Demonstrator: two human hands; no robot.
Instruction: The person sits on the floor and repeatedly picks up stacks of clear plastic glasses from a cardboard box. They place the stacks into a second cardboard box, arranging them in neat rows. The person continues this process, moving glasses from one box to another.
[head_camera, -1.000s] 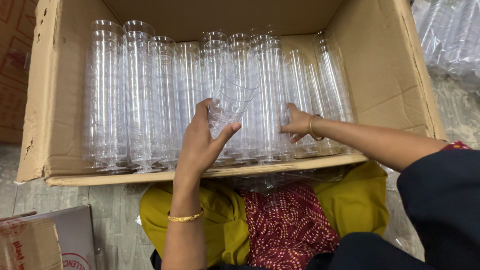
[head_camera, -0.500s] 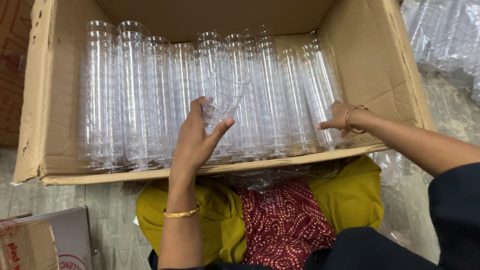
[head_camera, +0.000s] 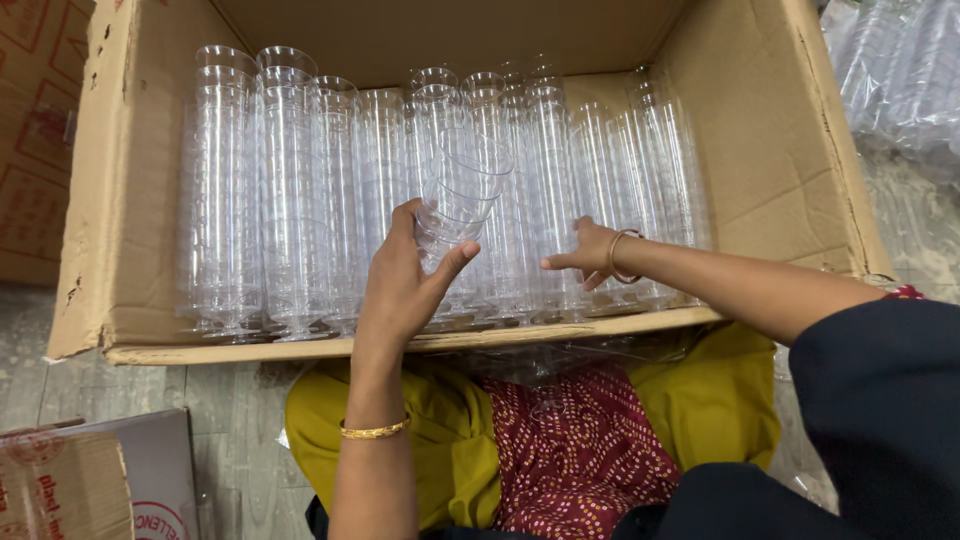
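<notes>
Right hand (head_camera: 592, 256) moved back onto the stacked cups (head_camera: 560, 190), fingers spread; left hand (head_camera: 408, 280) grips a clear cup (head_camera: 462, 195).

Short stack of clear, ribbed plastic cups (head_camera: 455, 205): nested, tilted with open mouth up and to the right, base end wrapped by the left hand (head_camera: 405, 285), thumb on its right side. It lies just above that hand, over the rows beneath. Long stacks of clear plastic stemmed cups (head_camera: 300, 190): lying side by side, rims away, stem bases near. The right hand (head_camera: 590, 255) rests with fingers spread on the stacks right of the held one.
</notes>
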